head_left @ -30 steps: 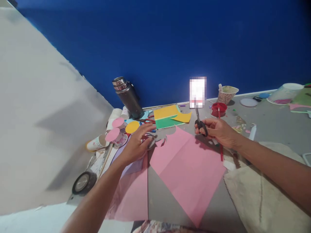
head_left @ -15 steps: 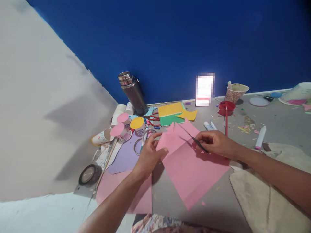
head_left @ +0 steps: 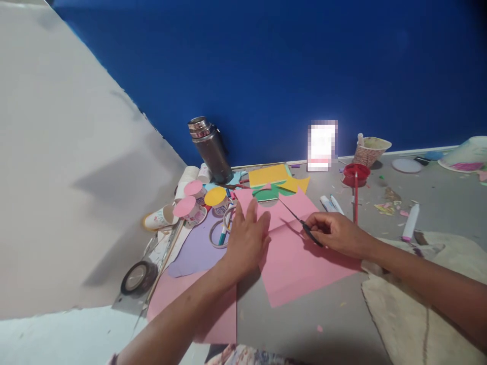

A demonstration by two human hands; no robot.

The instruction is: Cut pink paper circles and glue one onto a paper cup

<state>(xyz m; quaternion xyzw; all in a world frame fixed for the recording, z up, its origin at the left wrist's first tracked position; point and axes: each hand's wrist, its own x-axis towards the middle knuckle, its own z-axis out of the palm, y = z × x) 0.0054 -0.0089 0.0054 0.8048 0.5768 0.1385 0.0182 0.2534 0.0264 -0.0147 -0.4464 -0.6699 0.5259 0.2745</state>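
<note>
A sheet of pink paper (head_left: 304, 268) lies slightly turned on the table, with a curved notch cut into its far edge. My left hand (head_left: 249, 241) rests over its left side, fingers stretched forward and apart, thumb spread to the right. Black-handled scissors (head_left: 311, 235) are gripped in my right hand (head_left: 337, 232) above the sheet. Their thin blades point up and left toward the notch. Beyond the far edge, a small pink scrap (head_left: 263, 191) lies over green paper (head_left: 276, 190).
Left stand paper cups topped with pink (head_left: 189, 207) and yellow (head_left: 216, 196), near tape rolls (head_left: 213, 234). A thermos (head_left: 211, 154) leans by the blue wall. A red bowl (head_left: 355, 176), a glowing screen (head_left: 321, 147) and markers (head_left: 411, 222) are at the back and right. Cloth (head_left: 403, 304) lies front right.
The pink sheet has turned, its near corner shifting left. My left hand has moved right, from its edge onto it, fingers spreading. The scissors stay in my right hand.
</note>
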